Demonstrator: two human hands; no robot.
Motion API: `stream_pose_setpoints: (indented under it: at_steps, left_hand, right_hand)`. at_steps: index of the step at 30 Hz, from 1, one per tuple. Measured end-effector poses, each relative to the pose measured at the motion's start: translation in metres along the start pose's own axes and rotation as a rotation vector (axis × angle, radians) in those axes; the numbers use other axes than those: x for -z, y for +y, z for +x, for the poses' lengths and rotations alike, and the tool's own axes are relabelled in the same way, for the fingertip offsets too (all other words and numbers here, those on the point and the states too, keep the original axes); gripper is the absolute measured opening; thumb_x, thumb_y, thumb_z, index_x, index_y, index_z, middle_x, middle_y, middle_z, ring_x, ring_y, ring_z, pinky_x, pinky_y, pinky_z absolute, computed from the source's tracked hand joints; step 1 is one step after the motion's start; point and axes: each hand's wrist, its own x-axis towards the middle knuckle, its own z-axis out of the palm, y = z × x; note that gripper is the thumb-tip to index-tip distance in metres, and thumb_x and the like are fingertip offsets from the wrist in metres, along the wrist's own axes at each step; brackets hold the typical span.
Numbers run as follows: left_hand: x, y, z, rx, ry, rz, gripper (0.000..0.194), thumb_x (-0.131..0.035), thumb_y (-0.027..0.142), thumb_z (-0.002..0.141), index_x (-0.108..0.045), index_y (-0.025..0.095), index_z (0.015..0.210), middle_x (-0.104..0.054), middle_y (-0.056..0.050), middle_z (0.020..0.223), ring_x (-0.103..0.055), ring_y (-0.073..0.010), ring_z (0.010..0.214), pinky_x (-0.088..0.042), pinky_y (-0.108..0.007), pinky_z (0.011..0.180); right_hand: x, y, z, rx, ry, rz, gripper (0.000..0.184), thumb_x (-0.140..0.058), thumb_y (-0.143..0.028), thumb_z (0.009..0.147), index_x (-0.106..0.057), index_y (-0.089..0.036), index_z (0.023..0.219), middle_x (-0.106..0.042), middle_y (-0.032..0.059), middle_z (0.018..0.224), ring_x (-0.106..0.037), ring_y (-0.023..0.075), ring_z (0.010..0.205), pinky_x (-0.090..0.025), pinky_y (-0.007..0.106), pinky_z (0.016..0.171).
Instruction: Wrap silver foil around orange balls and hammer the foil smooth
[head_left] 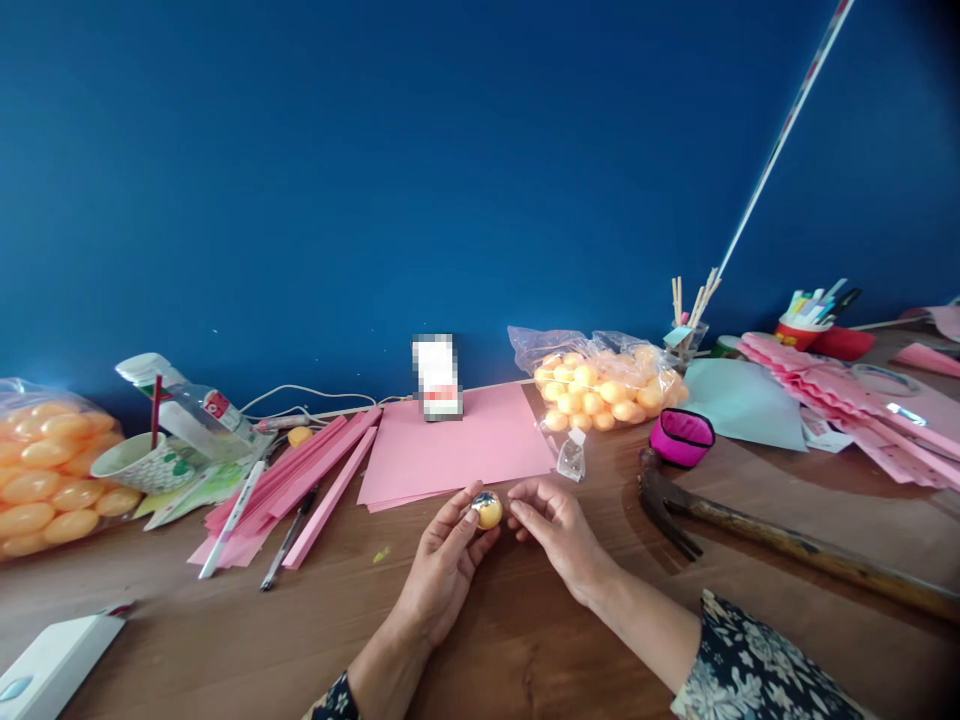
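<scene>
Between the thumb and fingers of my left hand (pixel 448 550) is a small shiny gold ball (pixel 487 511), silvery on its upper side, held just above the brown table. My right hand (pixel 559 530) is close by on the ball's right, thumb and forefinger pinched together at its edge. Whatever sits in that pinch is too small to make out. Behind my hands lies a stack of pink paper sheets (pixel 457 450). A little clear plastic bag (pixel 571 457) rests past my right fingers.
A hammer (pixel 795 545) and a magenta pouch (pixel 682 437) lie right. Bags of orange balls (pixel 592 390) stand at back and far left. Pink strips (pixel 330 490), a black pen (pixel 290 537) and a paper cup (pixel 139 462) are left. A phone (pixel 437 377) leans against the blue wall.
</scene>
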Motion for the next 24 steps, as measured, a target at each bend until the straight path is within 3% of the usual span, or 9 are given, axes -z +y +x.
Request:
stream_pose_setpoints:
  at_steps: [10, 17, 24]
  left_hand:
    - [0.0006, -0.0015, -0.0001, -0.018, 0.001, 0.027, 0.034, -0.065, 0.019, 0.074, -0.060, 0.021, 0.108, -0.066, -0.006, 0.107, -0.060, -0.0176, 0.100, -0.046, -0.029, 0.088]
    - [-0.0005, -0.0017, 0.0007, -0.021, 0.005, 0.047, 0.037, -0.067, 0.017, 0.072, -0.060, 0.019, 0.108, -0.066, -0.007, 0.107, -0.060, -0.0180, 0.100, -0.043, -0.032, 0.093]
    - [0.0005, -0.0036, -0.0015, -0.045, -0.030, 0.121, 0.050, -0.068, 0.014, 0.070, -0.053, 0.021, 0.118, -0.063, -0.007, 0.112, -0.057, -0.0183, 0.105, -0.037, -0.035, 0.099]
  right_hand:
    - [-0.0001, 0.0013, -0.0038, 0.087, 0.034, -0.067, 0.012, -0.059, -0.031, 0.076, -0.057, -0.020, 0.080, -0.057, -0.0016, 0.071, -0.054, 0.0115, 0.064, -0.045, 0.022, 0.055]
    - [-0.0013, -0.0011, -0.0067, 0.065, 0.012, -0.095, 0.012, -0.059, -0.031, 0.077, -0.057, -0.020, 0.080, -0.055, -0.0026, 0.070, -0.047, 0.0092, 0.058, -0.042, 0.021, 0.054]
    - [-0.0036, -0.0052, -0.0099, 0.057, 0.006, -0.104, 0.013, -0.058, -0.030, 0.078, -0.056, -0.018, 0.081, -0.055, -0.0020, 0.069, -0.048, 0.0096, 0.059, -0.042, 0.022, 0.055]
